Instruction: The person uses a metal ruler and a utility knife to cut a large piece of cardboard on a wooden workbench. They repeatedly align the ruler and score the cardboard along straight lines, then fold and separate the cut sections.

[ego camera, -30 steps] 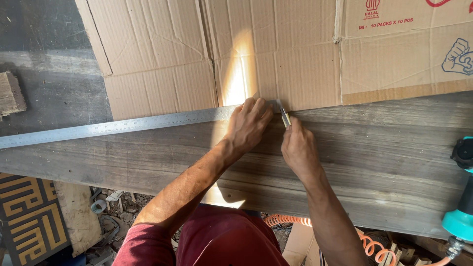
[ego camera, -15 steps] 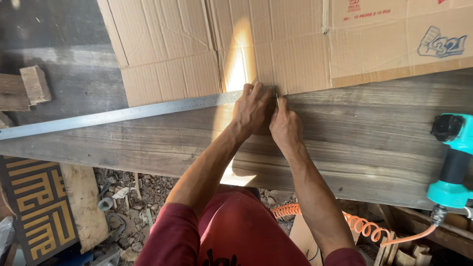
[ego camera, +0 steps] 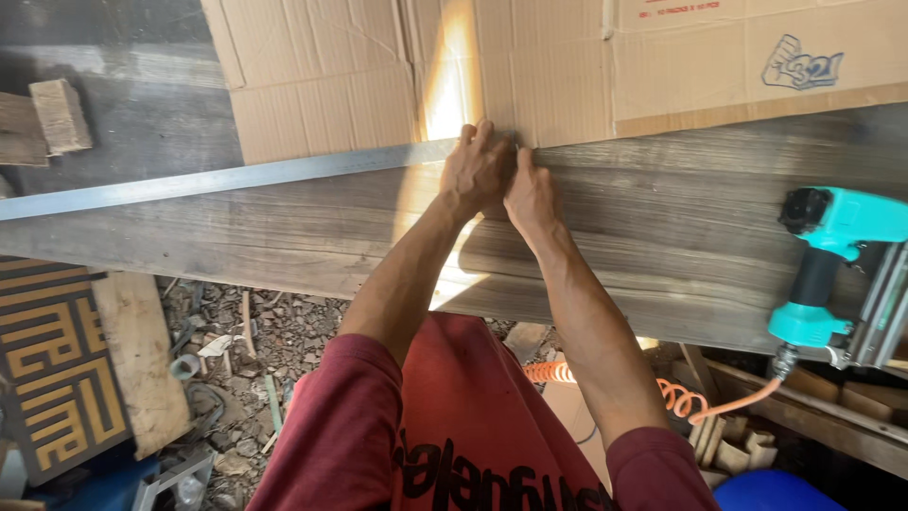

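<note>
Steel ruler (ego camera: 236, 177), long, thin and stiff, lies flat across the grey wooden counter (ego camera: 662, 227) from centre to left edge. Left hand (ego camera: 476, 170) presses its right end down, fingers flat; right hand (ego camera: 530, 189) beside it, grip contents hidden. It looks light and slippery, best pinned from above. Teal nail gun (ego camera: 832, 274) at right.

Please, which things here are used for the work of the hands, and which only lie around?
In use:
left hand, pressing on the metal ruler
right hand beside it
wooden board
cardboard sheet

Lying about:
teal nail gun
orange coiled hose
wood blocks
patterned panel
</note>
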